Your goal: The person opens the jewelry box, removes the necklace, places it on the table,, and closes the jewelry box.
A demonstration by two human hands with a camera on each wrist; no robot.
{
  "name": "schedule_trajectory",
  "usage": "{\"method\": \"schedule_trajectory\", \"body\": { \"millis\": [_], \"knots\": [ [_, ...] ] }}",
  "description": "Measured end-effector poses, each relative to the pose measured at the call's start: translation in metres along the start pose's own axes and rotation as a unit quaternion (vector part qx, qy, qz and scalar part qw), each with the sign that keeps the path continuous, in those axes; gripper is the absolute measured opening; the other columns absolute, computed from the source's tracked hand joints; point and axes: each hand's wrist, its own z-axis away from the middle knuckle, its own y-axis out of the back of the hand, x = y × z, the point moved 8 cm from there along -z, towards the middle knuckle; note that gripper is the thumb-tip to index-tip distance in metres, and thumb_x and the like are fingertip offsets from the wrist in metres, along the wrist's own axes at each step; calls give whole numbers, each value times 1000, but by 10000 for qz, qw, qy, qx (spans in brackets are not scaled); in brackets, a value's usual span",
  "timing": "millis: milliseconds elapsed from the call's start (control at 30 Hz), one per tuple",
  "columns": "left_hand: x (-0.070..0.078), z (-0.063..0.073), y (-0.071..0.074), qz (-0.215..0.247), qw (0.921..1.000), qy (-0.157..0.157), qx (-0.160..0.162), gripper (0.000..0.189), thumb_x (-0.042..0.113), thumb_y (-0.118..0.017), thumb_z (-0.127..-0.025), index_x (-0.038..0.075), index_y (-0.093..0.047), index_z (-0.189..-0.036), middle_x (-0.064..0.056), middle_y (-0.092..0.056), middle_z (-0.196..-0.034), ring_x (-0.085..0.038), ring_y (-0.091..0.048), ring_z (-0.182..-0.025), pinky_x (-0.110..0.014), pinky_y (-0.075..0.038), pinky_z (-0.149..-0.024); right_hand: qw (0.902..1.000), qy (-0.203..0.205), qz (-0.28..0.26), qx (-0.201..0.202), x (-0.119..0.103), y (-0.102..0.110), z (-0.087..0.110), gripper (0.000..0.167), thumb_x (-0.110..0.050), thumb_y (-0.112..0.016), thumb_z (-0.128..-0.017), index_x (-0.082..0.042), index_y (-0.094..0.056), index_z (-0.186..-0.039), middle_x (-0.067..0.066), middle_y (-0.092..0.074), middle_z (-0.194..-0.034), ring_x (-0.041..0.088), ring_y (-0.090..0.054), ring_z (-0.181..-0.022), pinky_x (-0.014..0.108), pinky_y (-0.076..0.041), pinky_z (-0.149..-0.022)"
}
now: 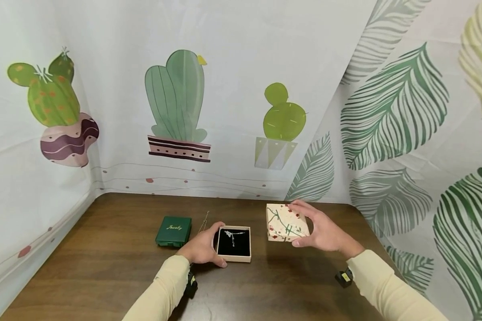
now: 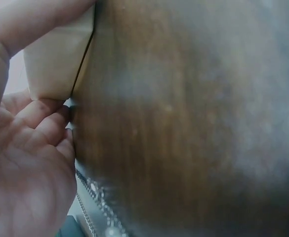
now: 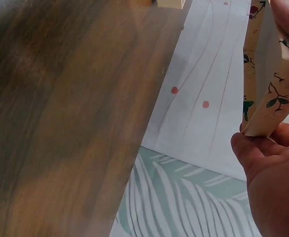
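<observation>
My left hand (image 1: pixel 202 246) grips a small cream jewelry box (image 1: pixel 237 258) by its left side, thumb at the front corner and fingers at the back. Inside, a silver piece of jewelry (image 1: pixel 233 233) with a dangling part lies on black padding. The box's plain side wall (image 2: pixel 55 64) shows between thumb and fingers in the left wrist view. To the right, my right hand (image 1: pixel 323 229) holds the box lid (image 1: pixel 285 223), cream with red blossoms and green stems, above the table. Its hollow inner side and printed edge (image 3: pixel 277 96) face the right wrist camera.
A green box (image 1: pixel 174 232) with gold lettering sits left of my left hand. Behind that hand lies a thin chain (image 1: pixel 205 221). The brown wooden table (image 1: pixel 104 263) ends at a printed cloth (image 1: pixel 233 89) with cacti and leaves at the back and sides.
</observation>
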Motion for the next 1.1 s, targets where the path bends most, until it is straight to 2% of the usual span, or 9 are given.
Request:
{"method": "schedule_trajectory", "body": {
  "millis": [233, 533, 633, 767, 900, 1100],
  "knots": [
    [-3, -2, 0, 38, 10000, -29, 24, 121, 26, -102, -62, 10, -31, -160, -12, -72, -121, -20, -63, -96, -51, -53, -98, 9999, -76, -91, 43, 5, -7, 3, 94, -26, -98, -67, -3, -55, -147, 28, -45, -158, 50, -44, -145, 69, -38, -112],
    [-2, -1, -2, 28, 10000, -9, -5, 120, 25, -101, -63, 11, -31, -160, -5, -75, -99, -18, -63, -81, -52, -53, -97, 9994, -303, -172, -40, 13, -15, 8, 95, -26, -98, -67, -3, -54, -148, 27, -45, -158, 51, -43, -145, 69, -38, -111],
    [-1, 0, -2, 51, 10000, 5, -9, 120, 24, -101, -63, 11, -30, -160, -6, -75, -102, -18, -63, -82, -53, -53, -98, 9991, -353, -211, -78, 15, -18, 9, 95, -26, -98, -68, -3, -54, -149, 28, -44, -159, 52, -42, -146, 70, -38, -111],
    [-1, 0, -1, 54, 10000, 25, 7, 121, 24, -101, -63, 11, -31, -160, -10, -74, -114, -18, -64, -87, -53, -53, -99, 9991, -326, -248, -95, 17, -22, 9, 93, -24, -97, -68, -4, -54, -148, 28, -44, -158, 52, -43, -144, 70, -38, -110],
    [0, 1, 0, 38, 10000, 44, 11, 120, 24, -101, -63, 11, -32, -159, -13, -73, -120, -18, -64, -88, -53, -53, -99, 9992, -221, -326, -73, 19, -25, 10, 90, -22, -97, -67, -3, -56, -146, 27, -46, -155, 49, -47, -141, 69, -39, -109],
    [2, 2, 1, 79, 10000, 54, -9, 119, 23, -101, -63, 11, -32, -159, -12, -73, -117, -18, -63, -86, -54, -53, -98, 9990, -322, -273, -163, 24, -33, 11, 89, -25, -97, -68, -5, -57, -145, 20, -49, -153, 38, -51, -135, 54, -44, -108]
  ]
}}
